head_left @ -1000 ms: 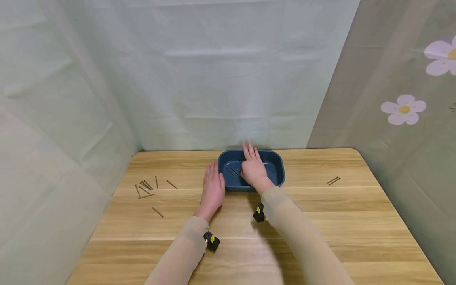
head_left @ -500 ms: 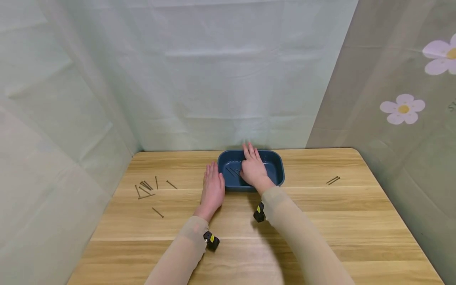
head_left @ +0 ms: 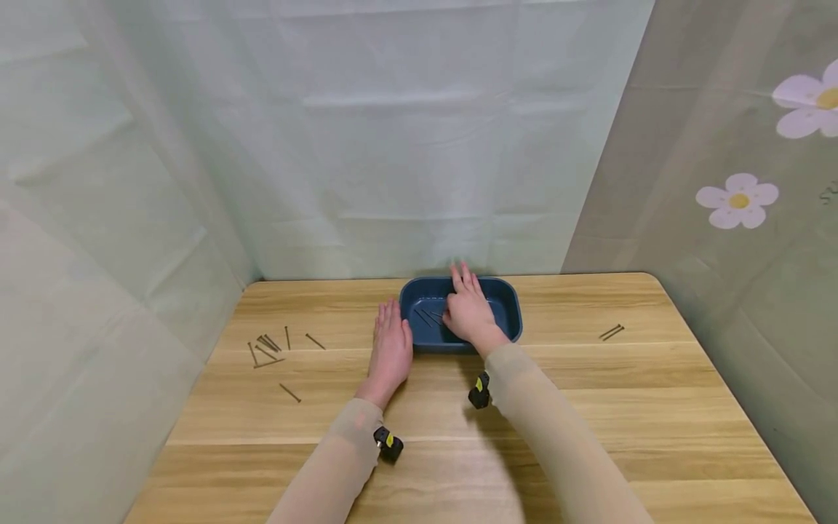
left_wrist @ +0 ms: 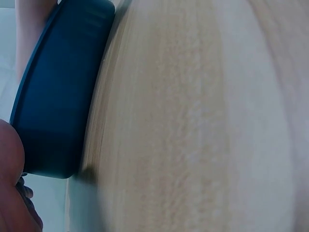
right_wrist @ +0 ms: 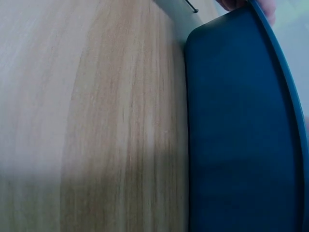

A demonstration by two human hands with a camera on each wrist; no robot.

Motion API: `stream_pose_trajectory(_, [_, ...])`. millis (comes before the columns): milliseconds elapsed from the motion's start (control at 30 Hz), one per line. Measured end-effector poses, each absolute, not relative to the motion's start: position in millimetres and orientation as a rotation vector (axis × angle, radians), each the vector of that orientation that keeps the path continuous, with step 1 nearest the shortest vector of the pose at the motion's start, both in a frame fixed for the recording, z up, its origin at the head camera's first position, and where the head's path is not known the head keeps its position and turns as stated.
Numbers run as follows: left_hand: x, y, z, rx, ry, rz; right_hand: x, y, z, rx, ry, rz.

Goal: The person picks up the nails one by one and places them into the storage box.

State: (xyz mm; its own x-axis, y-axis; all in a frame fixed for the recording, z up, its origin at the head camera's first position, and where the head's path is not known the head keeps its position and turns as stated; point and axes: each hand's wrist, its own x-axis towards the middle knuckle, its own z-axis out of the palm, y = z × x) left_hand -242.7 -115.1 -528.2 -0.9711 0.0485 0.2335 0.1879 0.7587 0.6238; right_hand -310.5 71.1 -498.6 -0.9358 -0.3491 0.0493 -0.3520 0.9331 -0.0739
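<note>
A dark blue tray (head_left: 433, 348) stands at the table's back edge, with several thin dark nails (head_left: 424, 318) lying on its floor at the left. My left hand (head_left: 390, 348) lies along the tray's left end, its fingers straight and together, the thumb at the rim. Over the middle of the tray is my right hand (head_left: 471, 313). Some of its fingers stretch to the far rim, while the thumb and index finger point down inside, close by a nail. I cannot tell whether they pinch it. The tray's outer wall fills much of the right wrist view (right_wrist: 236, 121).
On the wooden table (head_left: 425, 480), several loose nails (head_left: 268, 342) lie to the left, with a single nail (head_left: 290, 393) nearer to me. Two more nails (head_left: 612, 332) lie to the right. A pale curtain (head_left: 406, 145) hangs right behind the table's back edge.
My right hand has shifted slightly to the right inside the tray, so a little more of the nail by its fingertips shows. My left hand and the tray have stayed put.
</note>
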Motion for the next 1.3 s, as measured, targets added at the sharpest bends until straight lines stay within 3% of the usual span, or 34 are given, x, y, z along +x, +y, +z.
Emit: stream_pose_trajectory(1300, [-244, -126, -529, -0.192, -2.762, -1.023, -292, 106, -486, 0.535, -2.932, 0.364])
